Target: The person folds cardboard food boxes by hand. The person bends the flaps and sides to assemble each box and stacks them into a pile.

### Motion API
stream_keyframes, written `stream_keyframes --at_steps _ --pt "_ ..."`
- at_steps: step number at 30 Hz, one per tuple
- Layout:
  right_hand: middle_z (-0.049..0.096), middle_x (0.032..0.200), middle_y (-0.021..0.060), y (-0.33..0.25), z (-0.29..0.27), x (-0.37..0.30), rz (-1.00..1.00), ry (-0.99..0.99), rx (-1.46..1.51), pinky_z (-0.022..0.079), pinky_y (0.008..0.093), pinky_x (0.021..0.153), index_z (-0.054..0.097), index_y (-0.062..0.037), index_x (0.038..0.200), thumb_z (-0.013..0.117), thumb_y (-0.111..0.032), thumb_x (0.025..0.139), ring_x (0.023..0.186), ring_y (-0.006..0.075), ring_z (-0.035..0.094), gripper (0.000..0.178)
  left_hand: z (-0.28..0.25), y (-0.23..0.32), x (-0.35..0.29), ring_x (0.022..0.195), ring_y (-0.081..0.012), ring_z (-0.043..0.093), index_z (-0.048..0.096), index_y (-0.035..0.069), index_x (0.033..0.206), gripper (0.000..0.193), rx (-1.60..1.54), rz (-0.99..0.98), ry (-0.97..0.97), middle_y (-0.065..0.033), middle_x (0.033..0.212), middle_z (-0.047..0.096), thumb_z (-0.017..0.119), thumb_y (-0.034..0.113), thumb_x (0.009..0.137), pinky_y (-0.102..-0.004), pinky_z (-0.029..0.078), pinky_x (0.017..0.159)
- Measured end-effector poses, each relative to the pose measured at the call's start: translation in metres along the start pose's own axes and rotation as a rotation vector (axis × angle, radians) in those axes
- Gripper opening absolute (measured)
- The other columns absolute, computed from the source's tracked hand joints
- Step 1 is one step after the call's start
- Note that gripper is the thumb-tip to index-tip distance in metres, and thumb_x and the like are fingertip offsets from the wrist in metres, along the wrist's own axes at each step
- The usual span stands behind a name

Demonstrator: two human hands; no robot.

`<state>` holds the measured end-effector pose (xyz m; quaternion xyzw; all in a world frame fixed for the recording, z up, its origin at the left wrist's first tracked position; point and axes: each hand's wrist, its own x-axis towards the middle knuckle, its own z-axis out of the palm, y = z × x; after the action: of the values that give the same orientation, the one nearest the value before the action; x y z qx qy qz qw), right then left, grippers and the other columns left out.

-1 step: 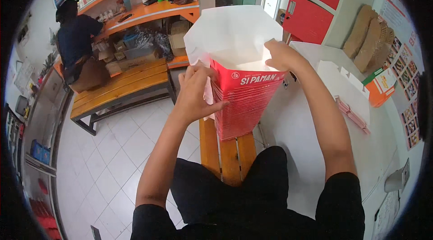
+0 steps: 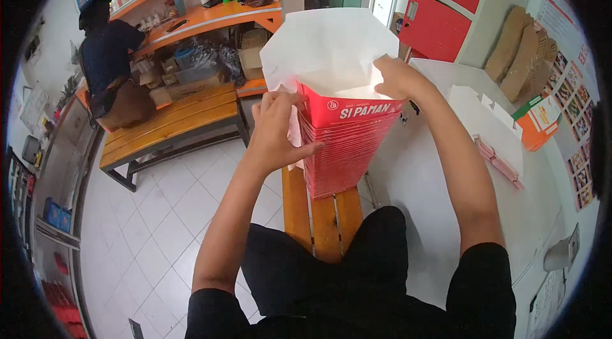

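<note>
A tall stack of red nested cardboard food boxes (image 2: 344, 157) stands on the wooden bench between my knees. The topmost box (image 2: 347, 109) is open, with its white lid (image 2: 331, 39) raised at the far side. At the box's left corner, my left hand (image 2: 274, 132) wraps its fingers round the side flap, while the thumb presses the front of the stack. My right hand (image 2: 401, 79) grips the right wall at the top, its fingertips reaching over the rim inside. Part of the left flap is hidden behind my left fingers.
To the right, a white table (image 2: 414, 180) holds flat white and pink cardboard pieces (image 2: 491, 125) and an orange-green package (image 2: 539, 123). Brown cardboard shapes (image 2: 519, 52) lean behind. Another wooden bench (image 2: 175, 125) is left; a person (image 2: 108, 52) works at an orange counter (image 2: 210, 17).
</note>
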<state>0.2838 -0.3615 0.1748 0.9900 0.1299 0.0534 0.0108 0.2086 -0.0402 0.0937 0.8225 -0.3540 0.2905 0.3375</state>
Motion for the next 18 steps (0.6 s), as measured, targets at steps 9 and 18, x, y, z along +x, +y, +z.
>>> stream_keyframes --at_steps 9,18 --pt "0.061 0.141 0.0270 0.004 0.011 0.003 0.117 0.032 0.194 0.048 0.0437 0.111 0.058 0.0035 0.140 0.076 -0.019 0.084 0.131 0.0423 0.059 0.063 0.010 -0.003 -0.006 0.118 -0.0332 0.051 0.065 0.019 0.120 0.063 -0.003 0.098 0.040 -0.0096 0.125 0.058 0.097 0.024 0.066 -0.0474 0.039 0.098" --pt "0.063 0.135 0.0283 -0.003 0.001 -0.007 0.096 0.102 0.163 0.050 0.0460 0.106 0.060 0.0058 0.135 0.075 -0.017 0.090 0.127 0.0428 0.061 0.053 0.017 0.004 -0.011 0.139 -0.0435 0.042 0.067 0.016 0.100 0.044 -0.032 0.112 0.074 -0.0140 0.144 0.051 0.094 0.014 0.066 -0.0562 0.034 0.112"
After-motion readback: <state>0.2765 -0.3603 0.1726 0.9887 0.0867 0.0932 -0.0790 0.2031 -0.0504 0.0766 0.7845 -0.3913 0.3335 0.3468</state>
